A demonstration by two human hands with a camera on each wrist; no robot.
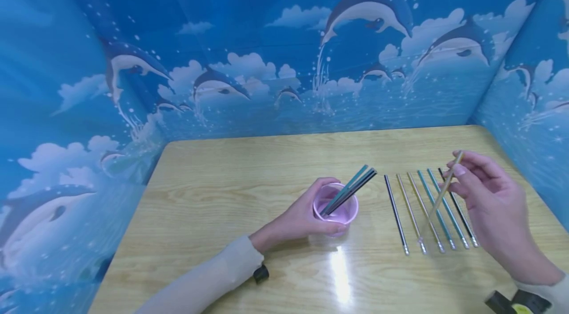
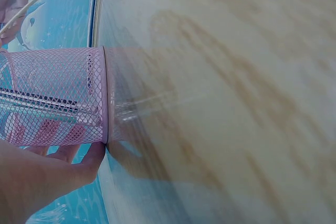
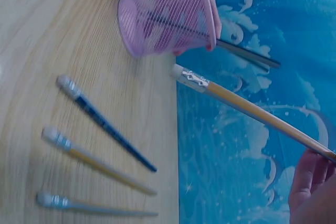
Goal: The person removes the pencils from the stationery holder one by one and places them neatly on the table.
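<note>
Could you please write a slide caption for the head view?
Left hand holds a pink cup with pencils; right hand holds a yellow pencil over a row of six.

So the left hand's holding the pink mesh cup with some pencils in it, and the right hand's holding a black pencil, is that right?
Not quite: the pencil in the right hand is yellow, not black, as the right wrist view shows. The left hand does hold the pink mesh cup with some pencils in it.
</note>
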